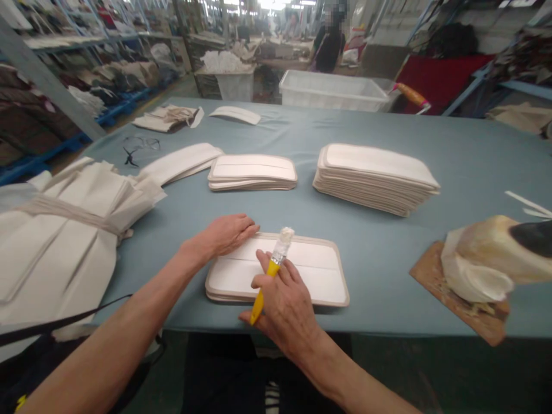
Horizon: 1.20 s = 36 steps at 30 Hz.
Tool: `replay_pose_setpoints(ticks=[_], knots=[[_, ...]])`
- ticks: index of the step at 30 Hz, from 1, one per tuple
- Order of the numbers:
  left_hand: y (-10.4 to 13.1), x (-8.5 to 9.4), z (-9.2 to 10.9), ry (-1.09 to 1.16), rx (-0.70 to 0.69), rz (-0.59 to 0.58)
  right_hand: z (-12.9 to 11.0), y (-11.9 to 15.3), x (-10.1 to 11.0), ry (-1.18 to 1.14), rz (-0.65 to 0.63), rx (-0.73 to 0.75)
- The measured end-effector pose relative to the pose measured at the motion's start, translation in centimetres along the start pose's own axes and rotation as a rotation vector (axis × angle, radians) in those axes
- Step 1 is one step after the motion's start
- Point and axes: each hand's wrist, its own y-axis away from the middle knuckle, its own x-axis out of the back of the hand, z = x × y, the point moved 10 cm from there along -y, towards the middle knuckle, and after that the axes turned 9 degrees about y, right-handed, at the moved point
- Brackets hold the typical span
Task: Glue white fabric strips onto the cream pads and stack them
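A small stack of cream rounded-rectangle panels (pixel 319 286) lies at the table's front edge, a thin line running along the white top one. My left hand (pixel 226 234) rests on its upper left corner, palm down, holding nothing, fingers lying flat and partly hidden from view. Over the middle of the panels, my right hand (pixel 287 296) holds a yellow-handled brush (pixel 272 267) between its fingers. The brush's bristles point away from me and are coated white. Some fingers of my right hand touch the top panel.
Behind are a low panel stack (pixel 253 168) and a taller one (pixel 375 172). A tied cream bundle (pixel 64 230) lies left. At the right, a whitish container (pixel 478 259) sits on a brown board (pixel 431 270). Beyond the table (pixel 371 241) stands a white bin (pixel 332 92); a person is farther back.
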Motion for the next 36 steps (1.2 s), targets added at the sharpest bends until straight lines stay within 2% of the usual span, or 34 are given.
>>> replay_pose_setpoints(ticks=[3, 5, 13, 18, 26, 36], knots=[[0.3, -0.7, 0.5, -0.021, -0.028, -0.050, -0.9, -1.3, -3.0, 0.002, -0.062, -0.005], [0.5, -1.1, 0.7, -0.030, -0.051, -0.066, -0.9, -1.5, -4.0, -0.009, -0.098, -0.012], [1.4, -1.0, 0.7, 0.051, -0.089, -0.037, -0.4, -1.1, -4.2, 0.020, -0.110, -0.028], [1.4, -0.3, 0.2, 0.134, -0.056, 0.016, 0.0, -1.6, -4.9, 0.069, -0.160, -0.066], [0.9, 0.3, -0.6, 0.236, 0.016, 0.032, 0.3, -2.0, -6.6, 0.144, -0.234, 0.005], [0.6, 0.2, -1.0, 0.228, 0.040, 0.008, 0.5, -2.6, -5.8, 0.169, -0.227, 0.010]])
